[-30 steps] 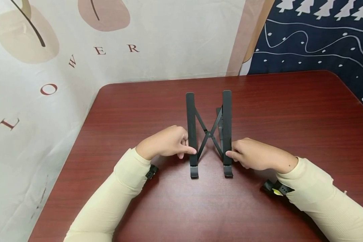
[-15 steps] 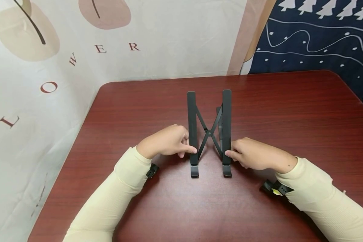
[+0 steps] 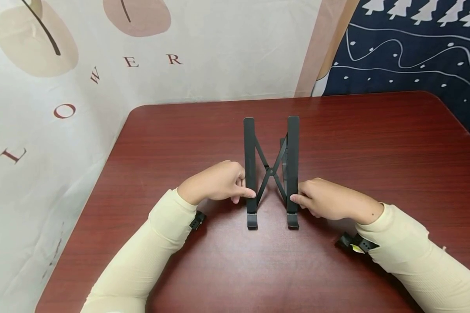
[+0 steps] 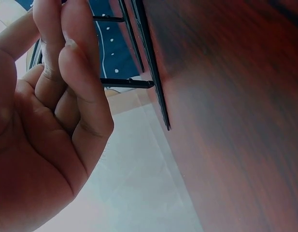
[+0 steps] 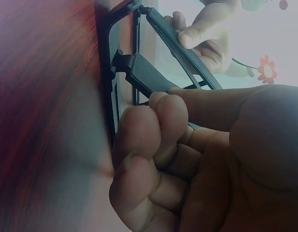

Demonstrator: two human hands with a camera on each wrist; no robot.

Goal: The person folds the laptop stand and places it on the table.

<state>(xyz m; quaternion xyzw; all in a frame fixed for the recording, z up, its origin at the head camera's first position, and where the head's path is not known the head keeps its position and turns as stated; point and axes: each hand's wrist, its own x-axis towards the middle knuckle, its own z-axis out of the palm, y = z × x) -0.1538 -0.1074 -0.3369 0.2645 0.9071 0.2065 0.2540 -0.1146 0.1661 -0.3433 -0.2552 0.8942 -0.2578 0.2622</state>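
A black folding laptop stand (image 3: 293, 161) stands on the table, its two long arms joined by an X-shaped brace (image 3: 271, 172). Small hooked lips jut from the near ends of the arms. My left hand (image 3: 223, 182) pinches the left arm near its lower end, thumb on top. On the other side, my right hand (image 3: 325, 198) pinches the right arm at about the same height. In the right wrist view the stand's arm (image 5: 146, 75) runs into my curled right fingers (image 5: 139, 130). The left wrist view shows my left fingers (image 4: 83, 82) curled beside the thin base rail (image 4: 151, 63).
The reddish-brown wooden table (image 3: 219, 269) carries the stand near its middle. A white printed cloth (image 3: 235, 48) hangs behind and to the left. A dark blue patterned cloth (image 3: 407, 52) hangs at the back right.
The two arms of the stand have drawn slightly closer together, with both hands moving inward a little. Both hands keep their hold.
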